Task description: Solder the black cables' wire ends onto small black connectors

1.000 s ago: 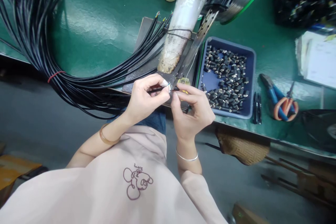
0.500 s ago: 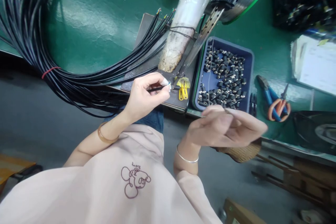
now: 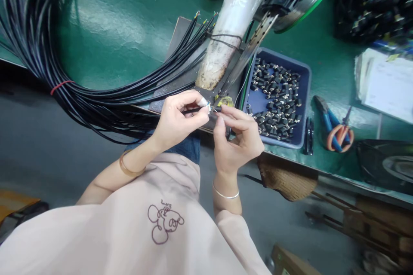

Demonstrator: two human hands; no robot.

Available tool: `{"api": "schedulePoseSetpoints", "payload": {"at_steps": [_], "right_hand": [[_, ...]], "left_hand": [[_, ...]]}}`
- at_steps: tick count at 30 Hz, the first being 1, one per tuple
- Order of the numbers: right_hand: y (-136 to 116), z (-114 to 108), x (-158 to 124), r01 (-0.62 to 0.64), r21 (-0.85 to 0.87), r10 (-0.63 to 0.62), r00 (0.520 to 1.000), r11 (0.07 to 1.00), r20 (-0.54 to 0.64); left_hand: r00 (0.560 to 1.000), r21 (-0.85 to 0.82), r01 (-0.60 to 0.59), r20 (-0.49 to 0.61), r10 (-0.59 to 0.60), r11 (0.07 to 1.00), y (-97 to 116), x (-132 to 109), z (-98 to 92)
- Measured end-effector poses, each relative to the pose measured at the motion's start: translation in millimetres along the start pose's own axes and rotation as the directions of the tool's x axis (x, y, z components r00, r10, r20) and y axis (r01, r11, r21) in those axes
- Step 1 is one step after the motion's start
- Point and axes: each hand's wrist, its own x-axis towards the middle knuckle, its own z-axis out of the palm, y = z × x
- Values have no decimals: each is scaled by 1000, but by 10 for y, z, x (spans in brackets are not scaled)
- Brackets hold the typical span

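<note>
My left hand [image 3: 185, 114] is closed in a pinch round the end of a black cable [image 3: 192, 111], whose small coloured wire ends show at the fingertips. Opposite it, my right hand [image 3: 237, 135] pinches a thin silvery strand that looks like solder wire [image 3: 242, 88]; its tip points at the cable end. Just above both hands, the tip of a fixed soldering iron [image 3: 237, 68] slants down to the grey board [image 3: 176, 75]. Beside that tip lies a yellow piece [image 3: 226, 101], partly covered by my right fingers.
A bundle of black cables [image 3: 35, 43] curves in from the left. To the right stand a blue tray [image 3: 307, 94] of small black connectors, pliers [image 3: 327, 116] and orange-handled scissors [image 3: 342, 135]. A whitish tube [image 3: 222, 38] hangs over the board. Papers [image 3: 392, 79] lie far right.
My right hand has moved left from in front of the tray to the cable end, bringing the solder wire with it. My left hand stays in place with the cable.
</note>
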Motion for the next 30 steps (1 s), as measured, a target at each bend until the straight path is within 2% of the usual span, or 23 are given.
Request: {"api": "schedulePoseSetpoints", "payload": {"at_steps": [8, 15, 21, 23, 26, 30], "right_hand": [[-27, 17, 40, 70, -15, -70, 997, 997, -20], [4, -34, 11, 69, -16, -68, 997, 998, 41], [3, -34, -2, 50, -11, -50, 998, 999, 38], [2, -40, -16, 14, 7, -14, 999, 1000, 31], [-11, -72, -16, -72, 30, 71, 996, 997, 47], [-52, -122, 37, -215, 85, 197, 963, 973, 184]], "left_hand": [[1000, -12, -10, -1, 10, 1000, 4, -5, 0], [997, -20, 70, 42, -69, 997, -10, -17, -9], [998, -7, 41, 46, -41, 999, -27, -36, -7], [999, 2, 1, 52, -1, 1000, -36, -50, -18], [989, 72, -125, 88, 119, 990, -42, -80, -58], [940, 171, -311, 198, 276, 935, -34, -117, -144]]}}
